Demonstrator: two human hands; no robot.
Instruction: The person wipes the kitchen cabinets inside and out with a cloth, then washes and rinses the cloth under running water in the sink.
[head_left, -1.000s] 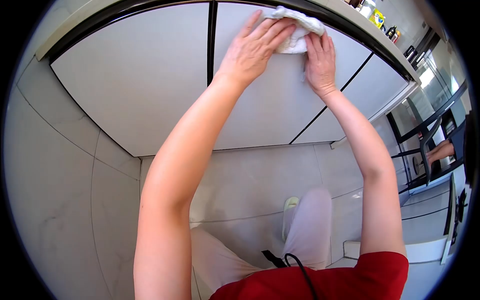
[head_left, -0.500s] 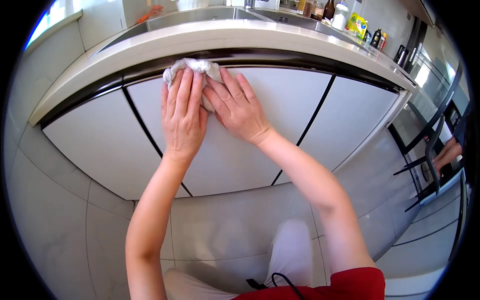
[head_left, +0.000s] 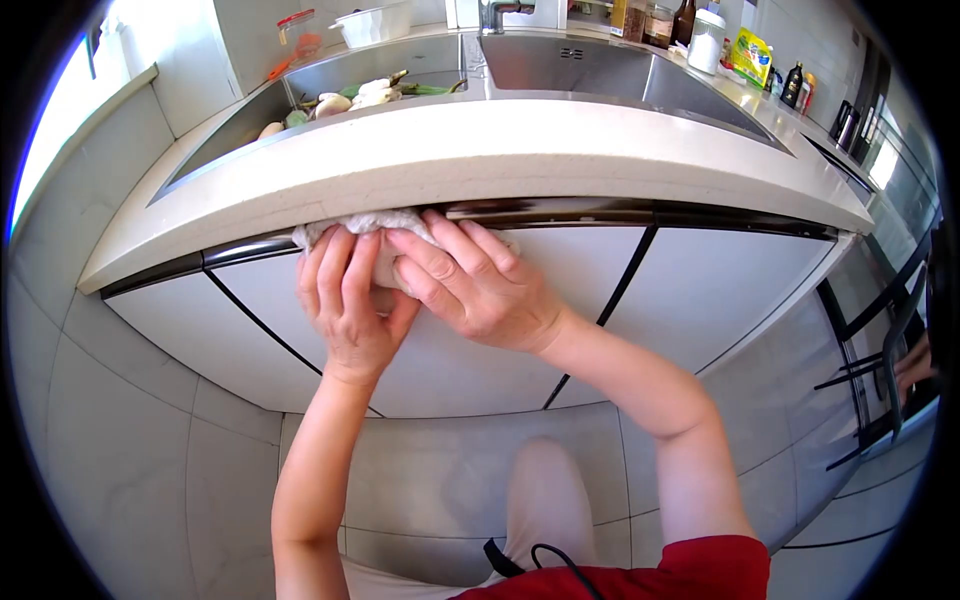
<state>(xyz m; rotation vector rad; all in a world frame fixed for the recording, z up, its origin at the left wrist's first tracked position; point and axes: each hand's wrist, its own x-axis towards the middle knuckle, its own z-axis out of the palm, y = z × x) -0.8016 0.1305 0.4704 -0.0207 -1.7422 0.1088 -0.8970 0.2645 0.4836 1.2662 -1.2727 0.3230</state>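
A crumpled whitish cloth (head_left: 375, 222) is pressed against the dark edge strip (head_left: 560, 212) at the top of a white cabinet door (head_left: 480, 365), just under the countertop. My left hand (head_left: 350, 300) has its fingers bent over the cloth's left part, thumb pointing inward. From the right, my right hand (head_left: 485, 285) grips the cloth, its fingers angled up and left over it. The two hands almost meet at the fingertips. Part of the cloth is hidden beneath the fingers.
Above is a pale countertop (head_left: 500, 130) with a steel sink (head_left: 560, 75); vegetables (head_left: 370, 95) lie in its left basin. Jars and bottles (head_left: 705, 42) stand at the back right, a white basin (head_left: 375, 25) at the back left. A chair (head_left: 895, 340) and part of another person (head_left: 912, 370) are far right.
The view has tilted up, showing more of the sink and the vegetables. Both hands, with the cloth, now press into the strip under the counter's edge, with fingers more bent than before.
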